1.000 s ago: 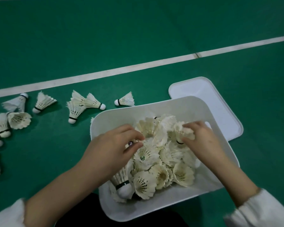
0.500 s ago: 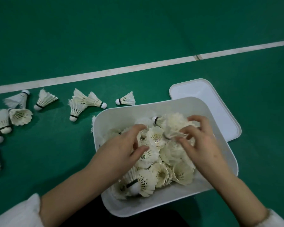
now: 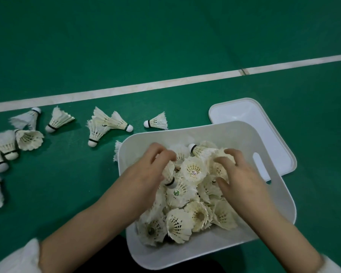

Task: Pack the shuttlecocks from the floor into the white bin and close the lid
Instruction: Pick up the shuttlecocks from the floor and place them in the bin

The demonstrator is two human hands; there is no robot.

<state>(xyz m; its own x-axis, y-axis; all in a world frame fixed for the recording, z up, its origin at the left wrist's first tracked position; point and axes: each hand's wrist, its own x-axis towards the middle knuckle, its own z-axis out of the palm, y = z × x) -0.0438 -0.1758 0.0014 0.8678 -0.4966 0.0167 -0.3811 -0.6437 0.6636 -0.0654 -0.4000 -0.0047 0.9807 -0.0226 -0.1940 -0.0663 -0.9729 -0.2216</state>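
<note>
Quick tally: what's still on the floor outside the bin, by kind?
Shuttlecocks: 10 in view, one maybe a nested pair
Lid: 1
Total: 11

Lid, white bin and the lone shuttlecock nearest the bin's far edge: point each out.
Lid [image 3: 244,113]: head view, on its flat inner panel.
White bin [image 3: 224,133]: head view, on its bare far wall.
Lone shuttlecock [image 3: 158,121]: head view, on its feather skirt.

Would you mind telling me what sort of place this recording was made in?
Most likely an indoor badminton court: a green sports floor crossed by a white boundary line, with feather shuttlecocks scattered on it and more piled in a white bin.
</note>
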